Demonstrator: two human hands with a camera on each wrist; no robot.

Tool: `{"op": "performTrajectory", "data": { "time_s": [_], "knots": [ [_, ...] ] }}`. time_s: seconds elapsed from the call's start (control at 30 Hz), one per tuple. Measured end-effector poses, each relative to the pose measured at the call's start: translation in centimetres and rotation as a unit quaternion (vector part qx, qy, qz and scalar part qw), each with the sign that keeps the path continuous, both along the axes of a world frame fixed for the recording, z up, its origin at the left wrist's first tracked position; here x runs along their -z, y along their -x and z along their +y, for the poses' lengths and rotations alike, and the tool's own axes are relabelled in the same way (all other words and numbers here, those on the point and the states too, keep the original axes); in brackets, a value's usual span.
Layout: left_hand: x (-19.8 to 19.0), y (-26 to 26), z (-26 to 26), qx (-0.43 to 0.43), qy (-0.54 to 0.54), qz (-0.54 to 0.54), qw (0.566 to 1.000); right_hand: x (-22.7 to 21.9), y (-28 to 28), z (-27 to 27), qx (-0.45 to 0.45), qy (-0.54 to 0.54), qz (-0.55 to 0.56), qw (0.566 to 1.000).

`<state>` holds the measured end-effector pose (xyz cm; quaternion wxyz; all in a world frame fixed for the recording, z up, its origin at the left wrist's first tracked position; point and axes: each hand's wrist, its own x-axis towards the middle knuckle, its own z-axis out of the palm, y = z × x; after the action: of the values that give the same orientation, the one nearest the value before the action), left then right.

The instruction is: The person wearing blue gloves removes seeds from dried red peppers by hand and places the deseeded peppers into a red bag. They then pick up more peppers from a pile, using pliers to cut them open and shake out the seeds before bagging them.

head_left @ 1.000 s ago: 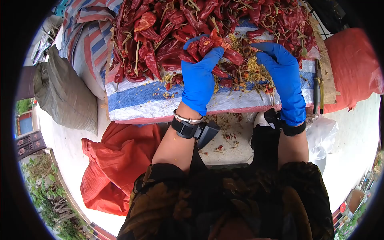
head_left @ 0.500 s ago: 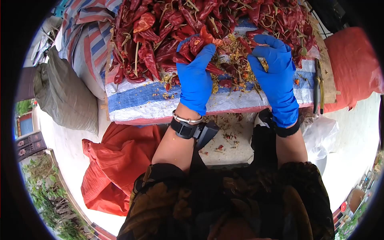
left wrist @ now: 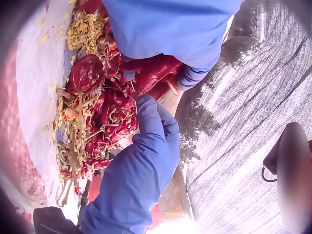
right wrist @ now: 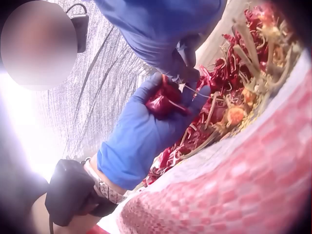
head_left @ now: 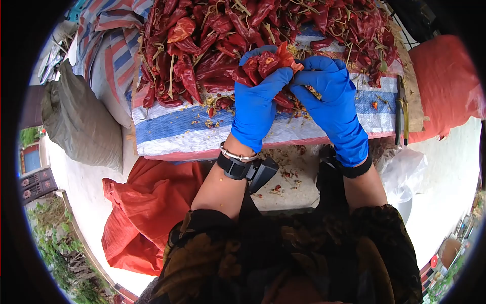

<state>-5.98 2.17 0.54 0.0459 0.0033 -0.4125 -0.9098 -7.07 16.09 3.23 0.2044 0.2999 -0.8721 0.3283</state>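
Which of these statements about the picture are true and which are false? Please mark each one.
1. The left hand holds a bunch of dried red chilies. True.
2. Both hands wear yellow gloves. False: the gloves are blue.
3. The right hand lies far from the left one, on the pliers. False: it meets the left hand at the chilies; the pliers lie untouched by the edge.
4. A chili pile covers the striped woven sheet. True.
5. A bracelet is on the left wrist. True.

Red chillies (head_left: 202, 35), blue-gloved hands (head_left: 293, 96)
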Motion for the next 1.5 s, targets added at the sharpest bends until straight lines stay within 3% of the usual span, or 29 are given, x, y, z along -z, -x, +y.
{"op": "performTrajectory", "data": {
  "time_s": [0.03,0.1,0.13,0.17,0.23,0.3,0.37,0.47,0.63,0.7,0.77,1.03,1.1,1.23,1.3,1.33,1.4,1.43,1.5],
  "knots": [
    [0.3,0.0,-0.2,0.001,-0.001,-0.002,1.0,0.3,0.1,0.2,0.001,-0.001,-0.002,1.0],
    [1.0,0.2,-1.0,-0.078,0.197,0.037,0.977,1.1,0.9,1.2,-0.029,0.11,-0.064,0.991],
    [0.1,0.5,-1.0,-0.037,-0.031,-0.019,0.999,0.9,1.7,2.1,-0.023,0.088,-0.009,0.996],
    [0.4,0.7,-1.3,-0.038,-0.033,-0.02,0.999,1.4,2.3,2.8,-0.024,0.087,-0.01,0.996],
    [0.9,1.0,-2.0,-0.067,-0.021,-0.012,0.997,2.8,3.2,4.0,0.1,0.026,0.054,0.993],
    [1.1,1.0,-1.8,-0.087,-0.009,0.002,0.996,3.0,3.5,4.3,0.081,-0.004,0.026,0.996],
    [1.6,1.0,-1.8,-0.104,0.025,0.01,0.994,2.9,3.1,3.8,0.073,-0.105,0.039,0.991],
    [2.0,1.0,-1.7,-0.111,0.078,0.011,0.991,4.2,3.4,4.3,0.065,-0.139,0.011,0.988],
    [1.7,1.2,-1.4,-0.103,0.04,0.013,0.994,4.1,4.9,6.4,0.09,-0.092,0.024,0.991],
    [1.7,1.0,-1.3,-0.104,0.021,0.012,0.994,4.4,5.7,6.9,0.05,-0.074,-0.008,0.996],
    [2.3,0.9,-1.4,-0.109,0.142,0.051,0.983,4.1,5.8,6.9,0.044,-0.082,-0.01,0.996],
    [2.2,1.5,-1.6,-0.103,0.109,0.042,0.988,5.0,6.4,5.9,0.043,-0.126,-0.034,0.99],
    [2.1,1.6,-1.6,-0.11,0.107,0.04,0.987,4.7,6.2,5.9,0.125,-0.151,-0.051,0.979],
    [2.1,1.6,-2.0,-0.082,0.148,0.072,0.983,5.4,6.8,6.8,0.105,-0.134,-0.019,0.985],
    [2.1,1.6,-1.8,-0.072,0.16,0.087,0.981,5.2,7.2,6.9,0.085,-0.026,0.0,0.996],
    [1.9,1.6,-1.6,-0.076,0.134,0.067,0.986,5.1,7.1,6.9,0.085,-0.027,0.001,0.996],
    [1.2,1.4,-1.4,-0.081,0.108,0.048,0.99,4.7,6.6,6.2,0.07,0.11,-0.039,0.991],
    [0.7,1.2,-1.4,-0.046,0.054,0.02,0.997,4.3,6.1,5.8,0.069,0.11,-0.038,0.991],
    [0.5,1.1,-1.3,-0.01,0.0,-0.008,1.0,3.0,4.8,4.9,0.066,0.283,-0.234,0.928]
  ]
}}
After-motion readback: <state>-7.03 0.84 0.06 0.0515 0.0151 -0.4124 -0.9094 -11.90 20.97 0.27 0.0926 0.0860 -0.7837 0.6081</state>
